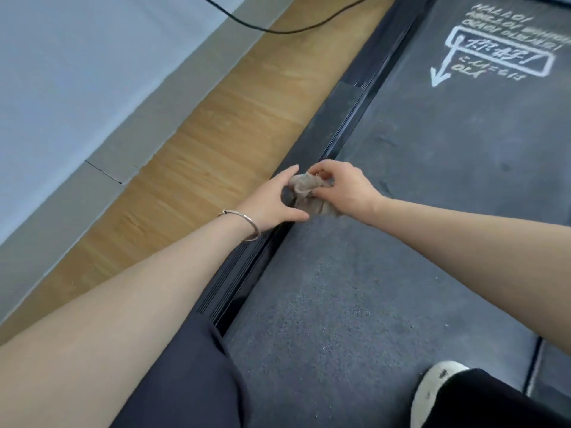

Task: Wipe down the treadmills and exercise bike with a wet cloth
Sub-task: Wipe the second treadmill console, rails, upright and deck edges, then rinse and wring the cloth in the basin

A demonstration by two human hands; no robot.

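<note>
Both my arms stretch out to the left edge of the treadmill belt (401, 257). My right hand (343, 189) has its fingers (319, 167) curled, pinching the crumpled grey cloth (304, 188), held just over the black side rail (346, 118). My left hand (273, 200) is spread, straight fingers against the cloth. The white boxed writing (500, 54) with an arrow on the belt reads upside down; I cannot make it out

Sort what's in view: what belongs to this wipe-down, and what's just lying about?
Job:
- grey cloth, pinched by the right hand, with the left hand touching it
- treadmill belt
- treadmill side rail

Not part of it:
- black cable
- wooden floor
</note>
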